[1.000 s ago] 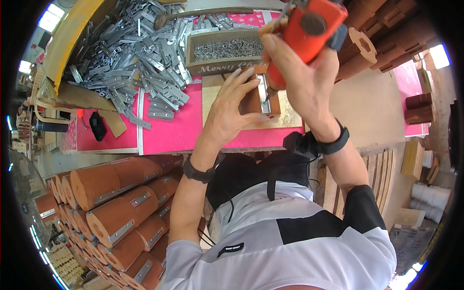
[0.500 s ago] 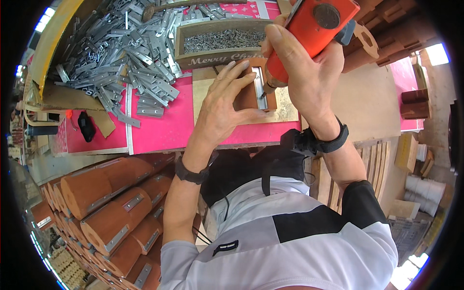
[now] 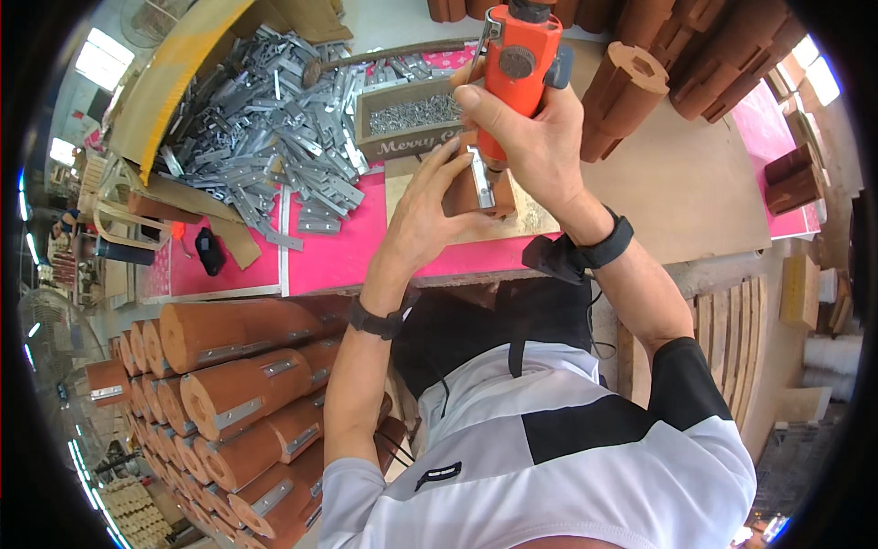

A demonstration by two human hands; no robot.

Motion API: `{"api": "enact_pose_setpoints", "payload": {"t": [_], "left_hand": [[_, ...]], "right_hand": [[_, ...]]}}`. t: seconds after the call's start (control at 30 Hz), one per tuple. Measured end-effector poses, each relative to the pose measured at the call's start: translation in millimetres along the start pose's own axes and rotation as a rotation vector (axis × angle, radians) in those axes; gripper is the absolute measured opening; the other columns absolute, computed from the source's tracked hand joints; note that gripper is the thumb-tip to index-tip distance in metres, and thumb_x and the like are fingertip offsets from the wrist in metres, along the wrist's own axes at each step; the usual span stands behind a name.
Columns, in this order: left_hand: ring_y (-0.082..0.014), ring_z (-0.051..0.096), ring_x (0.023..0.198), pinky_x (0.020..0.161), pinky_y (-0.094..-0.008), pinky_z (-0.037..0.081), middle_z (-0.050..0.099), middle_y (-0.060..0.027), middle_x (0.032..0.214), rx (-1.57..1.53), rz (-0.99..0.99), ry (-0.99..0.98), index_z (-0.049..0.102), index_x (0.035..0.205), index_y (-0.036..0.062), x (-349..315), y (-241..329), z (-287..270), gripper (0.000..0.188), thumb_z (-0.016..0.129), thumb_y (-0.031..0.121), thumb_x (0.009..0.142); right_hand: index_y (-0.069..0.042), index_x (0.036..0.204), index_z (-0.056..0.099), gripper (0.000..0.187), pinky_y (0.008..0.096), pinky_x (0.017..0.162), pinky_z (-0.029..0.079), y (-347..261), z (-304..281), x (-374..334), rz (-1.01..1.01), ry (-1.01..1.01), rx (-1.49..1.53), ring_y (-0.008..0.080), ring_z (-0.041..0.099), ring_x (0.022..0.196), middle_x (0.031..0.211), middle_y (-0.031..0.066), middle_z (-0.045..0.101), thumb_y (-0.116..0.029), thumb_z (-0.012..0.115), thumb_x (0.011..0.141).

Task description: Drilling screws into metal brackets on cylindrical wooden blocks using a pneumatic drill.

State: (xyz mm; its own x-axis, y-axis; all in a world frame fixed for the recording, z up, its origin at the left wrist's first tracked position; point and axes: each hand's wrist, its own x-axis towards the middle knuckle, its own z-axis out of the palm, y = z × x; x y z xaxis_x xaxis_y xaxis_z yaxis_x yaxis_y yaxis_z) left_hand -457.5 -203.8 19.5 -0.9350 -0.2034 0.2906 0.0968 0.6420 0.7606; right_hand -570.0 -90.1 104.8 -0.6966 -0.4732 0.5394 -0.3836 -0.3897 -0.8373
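Observation:
My right hand (image 3: 541, 137) is wrapped round an orange-red power screwdriver (image 3: 523, 87), its nose pointing down beside a silver metal plate (image 3: 481, 181). That plate lies on the top face of a reddish-brown wooden piece (image 3: 460, 199) on the table. Fingers of my left hand (image 3: 413, 218) reach along the far left side of the piece and the thumb presses near its front, holding it. Whether the driver's tip touches a screw cannot be made out.
A heap of metal plates (image 3: 265, 137) spills from a cardboard box (image 3: 187, 87) at the left. Behind the work stands a wooden tray (image 3: 402, 142) of screws. Brown wooden cylinders are stacked lower left (image 3: 242, 334) and at the back right (image 3: 626, 87). A slatted pallet (image 3: 722, 339) stands lower right.
The whole view has shifted, showing more of the table's far side. The screwdriver now stands more upright, with its nose farther up along the plate. Both hands keep their holds.

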Motion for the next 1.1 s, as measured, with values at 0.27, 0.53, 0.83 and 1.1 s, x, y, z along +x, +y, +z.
{"api": "enact_pose_setpoints", "payload": {"t": [0.27,0.53,0.83,1.1], "left_hand": [[-0.033,0.027,0.143,0.116,-0.0428,0.026,0.03,-0.0203,0.152,0.149,-0.084,-0.14,0.033,0.147,0.0072,10,15,-20,0.1,0.086,0.022,0.063],[-0.0334,0.029,0.141,0.116,-0.0432,0.025,0.03,-0.0202,0.151,0.189,-0.109,-0.287,0.031,0.146,0.0022,32,19,-20,0.105,0.086,0.026,0.061],[-0.0342,0.036,0.136,0.112,-0.0407,0.034,0.034,-0.0188,0.148,0.07,-0.068,-0.229,0.032,0.144,-0.0002,28,6,-15,0.103,0.084,0.025,0.058],[-0.035,0.035,0.135,0.112,-0.0412,0.032,0.036,-0.0195,0.146,0.033,-0.046,-0.178,0.034,0.143,-0.0014,25,0,-15,0.103,0.083,0.026,0.056]], "right_hand": [[-0.001,0.108,0.057,0.051,0.0273,0.073,0.05,-39,-48,1,0.1,-0.02,-0.202,0.0112,0.058,0.079,0.088,0.0028,0.062,-0.027,0.085,0.074],[0.0,0.104,0.06,0.03,0.027,0.074,0.052,-33,-58,-8,0.146,-0.095,-0.183,0.0104,0.06,0.08,0.091,0.0036,0.065,-0.012,0.074,0.08],[0.002,0.097,0.065,0.016,0.0245,0.067,0.053,-11,-10,2,0.043,-0.091,-0.083,0.0091,0.063,0.074,0.086,0.0035,0.067,-0.008,0.069,0.085],[0.002,0.095,0.066,0.015,0.0238,0.062,0.053,-5,3,7,0.015,-0.085,-0.159,0.0087,0.063,0.069,0.082,0.0032,0.068,-0.01,0.067,0.085]]}}
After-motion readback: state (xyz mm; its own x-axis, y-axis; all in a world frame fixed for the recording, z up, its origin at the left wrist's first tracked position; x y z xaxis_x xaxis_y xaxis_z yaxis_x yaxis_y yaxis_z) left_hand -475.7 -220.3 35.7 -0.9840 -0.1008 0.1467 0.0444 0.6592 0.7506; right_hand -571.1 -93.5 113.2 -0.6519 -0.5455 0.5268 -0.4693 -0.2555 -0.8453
